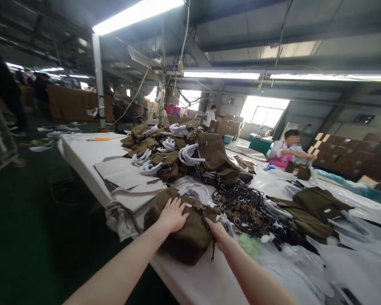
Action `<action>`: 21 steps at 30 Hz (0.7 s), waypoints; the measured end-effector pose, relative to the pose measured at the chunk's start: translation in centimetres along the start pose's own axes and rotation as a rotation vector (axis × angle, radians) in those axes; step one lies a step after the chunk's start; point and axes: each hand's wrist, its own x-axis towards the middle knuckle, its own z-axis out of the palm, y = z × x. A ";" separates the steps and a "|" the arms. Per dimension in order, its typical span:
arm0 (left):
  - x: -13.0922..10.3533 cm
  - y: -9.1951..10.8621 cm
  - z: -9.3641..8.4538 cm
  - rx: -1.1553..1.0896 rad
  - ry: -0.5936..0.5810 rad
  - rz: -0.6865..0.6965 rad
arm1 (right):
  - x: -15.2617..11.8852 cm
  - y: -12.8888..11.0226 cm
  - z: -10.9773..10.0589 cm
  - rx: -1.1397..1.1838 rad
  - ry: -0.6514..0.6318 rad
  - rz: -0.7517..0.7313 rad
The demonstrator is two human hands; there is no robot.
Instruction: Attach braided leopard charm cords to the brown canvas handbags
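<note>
An olive-brown bag (190, 241) lies at the near edge of the white table, its handles wrapped in white paper. My left hand (174, 215) rests on top of it with the fingers spread. At the bag's right side is my right hand (216, 232), its fingers closed around a dark braided cord (207, 224) that hangs down the bag. A brass-coloured charm (198, 206) sits at the cord's upper end. Beside the bag, to the right, is a tangled heap of black cords with brass-coloured charms (246, 207).
Behind the bag rises a pile of similar bags (209, 154). Grey sheets (123, 171) and an orange-handled tool (101, 139) lie to the left. More olive bags (317, 203) lie at right, where a person (277, 152) works across the table.
</note>
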 end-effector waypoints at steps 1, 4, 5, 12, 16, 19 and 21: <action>-0.6 -0.3 1.7 0.013 -0.003 0.014 | 0.5 0.2 -0.8 -0.070 -0.043 0.049; -1.4 -1.8 4.6 0.067 0.043 0.056 | 2.9 -0.1 -4.1 -0.308 -0.184 0.180; -1.3 -2.4 5.0 0.087 0.070 0.070 | 4.3 -0.5 -5.3 -0.383 -0.215 0.202; -0.8 -4.0 6.2 0.048 0.182 0.090 | 17.2 -6.1 -7.1 -0.815 -0.058 -0.071; -1.1 -4.7 6.7 -0.032 0.219 0.069 | 23.3 -8.3 -4.2 -0.945 0.016 -0.238; -1.2 -5.1 6.8 -0.078 0.218 0.056 | 27.1 -8.7 -1.8 -0.983 0.029 -0.291; -1.1 -5.3 6.7 -0.101 0.208 0.053 | 29.2 -8.2 -0.4 -0.987 0.022 -0.282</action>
